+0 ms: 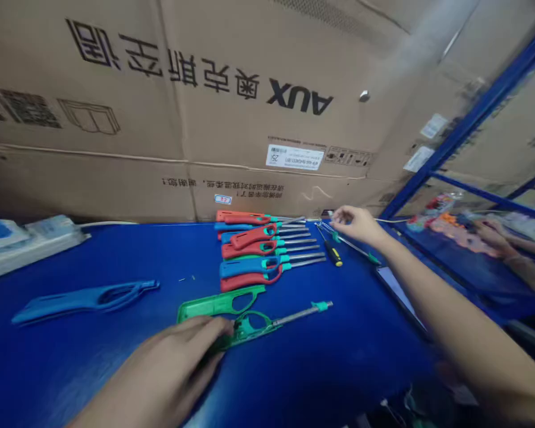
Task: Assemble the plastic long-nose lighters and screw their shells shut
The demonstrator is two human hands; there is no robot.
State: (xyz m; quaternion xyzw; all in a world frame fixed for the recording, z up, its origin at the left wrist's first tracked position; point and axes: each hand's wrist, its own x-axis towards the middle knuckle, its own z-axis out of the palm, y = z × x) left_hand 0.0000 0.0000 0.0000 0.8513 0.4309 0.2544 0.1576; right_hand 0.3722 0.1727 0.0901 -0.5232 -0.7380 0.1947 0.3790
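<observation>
My left hand [178,356] is closed on the handle of an opened green gas lighter [249,333], whose metal tube [296,315] points right and carries a teal piece near its tip. Right behind it lies a loose green handle shell [209,305]. At the back right, my right hand [354,223] has its fingers curled beside thin wires and a metal tube with teal parts [352,244]; what they pinch, if anything, is too small to make out. A black and yellow screwdriver [334,255] lies just left of that tube.
Several red and blue lighters [249,267] lie stacked at the back middle. On the left are a blue handle shell [84,300] and a white power strip [40,241]. A phone [399,294] lies right. Cardboard [223,131] walls the back; beyond the blue frame [459,128] another person's hands [494,235] show.
</observation>
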